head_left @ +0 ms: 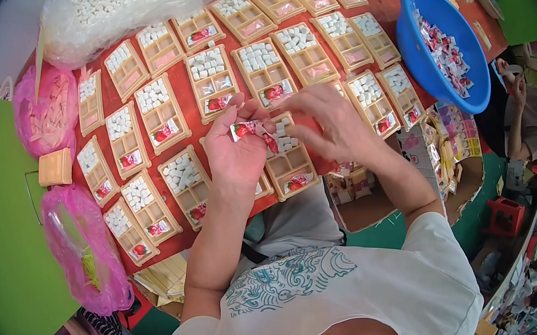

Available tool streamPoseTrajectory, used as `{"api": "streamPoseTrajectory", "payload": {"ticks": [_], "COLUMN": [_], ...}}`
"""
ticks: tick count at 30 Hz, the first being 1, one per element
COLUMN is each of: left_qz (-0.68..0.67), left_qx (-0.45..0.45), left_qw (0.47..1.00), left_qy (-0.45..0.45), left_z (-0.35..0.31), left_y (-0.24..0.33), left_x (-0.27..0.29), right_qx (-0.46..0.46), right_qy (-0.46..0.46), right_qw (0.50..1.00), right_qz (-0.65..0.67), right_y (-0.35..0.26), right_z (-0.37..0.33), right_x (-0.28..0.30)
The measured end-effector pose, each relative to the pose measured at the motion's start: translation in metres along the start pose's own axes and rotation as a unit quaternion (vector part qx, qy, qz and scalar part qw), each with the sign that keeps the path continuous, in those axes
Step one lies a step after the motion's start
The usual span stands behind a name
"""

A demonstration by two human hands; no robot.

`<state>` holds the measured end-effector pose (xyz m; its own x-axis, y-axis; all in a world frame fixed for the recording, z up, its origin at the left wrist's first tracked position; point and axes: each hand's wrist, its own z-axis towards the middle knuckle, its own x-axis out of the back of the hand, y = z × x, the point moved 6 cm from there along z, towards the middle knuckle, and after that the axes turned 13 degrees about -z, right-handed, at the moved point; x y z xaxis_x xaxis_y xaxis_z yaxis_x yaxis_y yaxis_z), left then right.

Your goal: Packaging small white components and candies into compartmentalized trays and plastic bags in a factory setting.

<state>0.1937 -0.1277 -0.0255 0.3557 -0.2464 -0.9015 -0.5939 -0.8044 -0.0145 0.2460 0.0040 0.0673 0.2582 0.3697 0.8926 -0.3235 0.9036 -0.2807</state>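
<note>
On the far left of the red desk (191,120) lie two pink plastic bags (47,108), one above the other, with a small tan wooden block (55,168) between them. Rows of shallow tan compartment trays (161,107) spread rightward from there, most holding white cube-shaped pieces (152,95) and one small red-and-white wrapped sweet each.

The left hand (232,152) is raised over the middle trays, its fingers pinched on a short strip of small red-and-white sweet packets (251,130). The strip runs roughly left to right and dips toward the right. The right hand (330,122) meets it from the other side, fingertips closed on the strip's right end, so both hands grasp the same strip and touch it at opposite ends.

Directly beneath the hands sits a tan tray (289,158) with white cubes and one red sweet in its lower compartment. It lies just below the strip, about equally near both hands.

Farther right a round blue plastic basin (428,65) holds loose red-and-white packets (444,49), nearer the right hand, well apart from the strip
</note>
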Motion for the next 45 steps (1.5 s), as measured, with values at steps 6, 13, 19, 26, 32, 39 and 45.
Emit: {"api": "streamPoseTrajectory", "payload": {"ticks": [6,13,19,26,32,39,45], "left_qz": [-0.047,-0.006,-0.003,0.015,0.061,0.046,0.046], "left_qx": [-0.018,0.022,0.048,0.062,0.123,0.194,0.203], "left_qw": [0.998,1.000,0.999,0.998,0.990,0.979,0.977], "left_qy": [0.028,0.013,0.014,-0.012,-0.043,-0.052,-0.041], "left_z": [0.016,0.035,0.040,0.040,0.045,0.049,0.069], "left_y": [-0.024,-0.041,-0.045,-0.047,-0.069,-0.102,-0.120], "left_x": [-0.016,-0.031,-0.030,-0.033,-0.033,-0.045,-0.042], "right_qx": [-0.144,-0.255,-0.041,-0.038,-0.043,-0.122,-0.043], "right_qy": [0.060,0.025,-0.097,-0.010,-0.033,0.013,0.027], "right_qw": [0.984,0.957,0.989,0.994,0.997,0.980,0.998], "right_qz": [0.088,0.134,-0.106,-0.106,0.046,0.156,0.044], "right_y": [0.007,0.100,0.114,0.094,0.055,0.101,0.086], "right_z": [-0.012,-0.008,0.011,0.014,0.002,-0.014,-0.021], "right_x": [-0.015,-0.003,-0.015,-0.005,0.006,0.017,0.027]}}
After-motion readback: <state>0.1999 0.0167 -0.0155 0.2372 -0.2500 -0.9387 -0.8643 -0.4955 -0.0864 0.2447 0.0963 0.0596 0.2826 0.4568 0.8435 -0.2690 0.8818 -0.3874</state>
